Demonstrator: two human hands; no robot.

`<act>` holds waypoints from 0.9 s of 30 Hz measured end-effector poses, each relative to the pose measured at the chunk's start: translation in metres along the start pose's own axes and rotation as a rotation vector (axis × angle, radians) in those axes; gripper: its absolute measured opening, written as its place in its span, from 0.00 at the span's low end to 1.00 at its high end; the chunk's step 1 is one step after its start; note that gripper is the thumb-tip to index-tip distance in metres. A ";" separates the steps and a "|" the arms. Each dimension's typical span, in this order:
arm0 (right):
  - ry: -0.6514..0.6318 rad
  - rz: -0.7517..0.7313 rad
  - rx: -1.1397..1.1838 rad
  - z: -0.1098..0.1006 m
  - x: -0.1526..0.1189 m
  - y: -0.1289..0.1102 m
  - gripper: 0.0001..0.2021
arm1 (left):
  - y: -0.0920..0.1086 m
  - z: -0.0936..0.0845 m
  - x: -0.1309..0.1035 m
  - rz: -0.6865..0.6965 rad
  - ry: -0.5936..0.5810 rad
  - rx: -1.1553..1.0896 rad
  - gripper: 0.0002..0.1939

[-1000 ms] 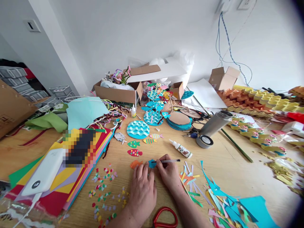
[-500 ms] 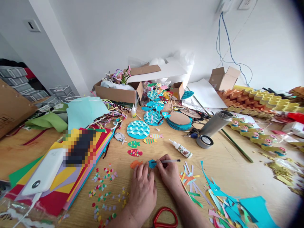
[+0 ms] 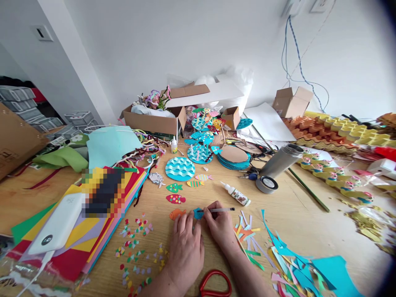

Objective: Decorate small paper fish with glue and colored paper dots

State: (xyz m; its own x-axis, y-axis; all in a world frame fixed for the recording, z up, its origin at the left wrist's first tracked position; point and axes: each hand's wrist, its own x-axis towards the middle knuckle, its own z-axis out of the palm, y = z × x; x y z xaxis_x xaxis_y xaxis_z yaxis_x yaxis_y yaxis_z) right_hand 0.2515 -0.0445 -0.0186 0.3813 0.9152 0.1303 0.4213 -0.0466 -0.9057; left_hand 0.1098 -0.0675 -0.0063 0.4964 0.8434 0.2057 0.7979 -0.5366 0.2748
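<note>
My right hand [image 3: 219, 222] grips a slim pen [image 3: 226, 209], whose tip points left onto a small blue paper fish [image 3: 197, 213]. Fingers stretched out, my left hand [image 3: 186, 241] lies flat on the table, its fingertips close to the blue fish and an orange paper fish [image 3: 176, 214]. Part of the blue fish is hidden by my hands. Farther up lie a red dotted fish [image 3: 175, 199], a green fish [image 3: 174, 188], a striped orange fish [image 3: 195, 184] and a round blue wave disc [image 3: 180, 169].
Red-handled scissors [image 3: 215, 284] lie near my right wrist. A glue bottle [image 3: 236, 194], a steel flask [image 3: 281, 160] and its lid [image 3: 266, 184] are beyond. Paper scraps [image 3: 297, 264] spread right, paper confetti [image 3: 136, 247] left, beside a white power bank [image 3: 57, 222] on coloured sheets.
</note>
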 end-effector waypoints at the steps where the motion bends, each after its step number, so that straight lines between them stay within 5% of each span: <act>1: -0.003 0.004 0.003 0.000 0.000 0.000 0.16 | 0.000 0.000 0.000 -0.001 0.002 0.001 0.21; 27: 0.007 0.006 0.046 -0.002 -0.002 0.000 0.11 | -0.001 0.002 -0.002 0.013 -0.003 0.013 0.25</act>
State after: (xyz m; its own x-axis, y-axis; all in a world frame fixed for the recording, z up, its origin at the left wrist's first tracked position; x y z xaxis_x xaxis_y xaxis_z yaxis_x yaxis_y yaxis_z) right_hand 0.2525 -0.0474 -0.0185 0.3898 0.9120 0.1280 0.3813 -0.0333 -0.9239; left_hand 0.1088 -0.0688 -0.0090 0.5077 0.8364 0.2066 0.7957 -0.5471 0.2600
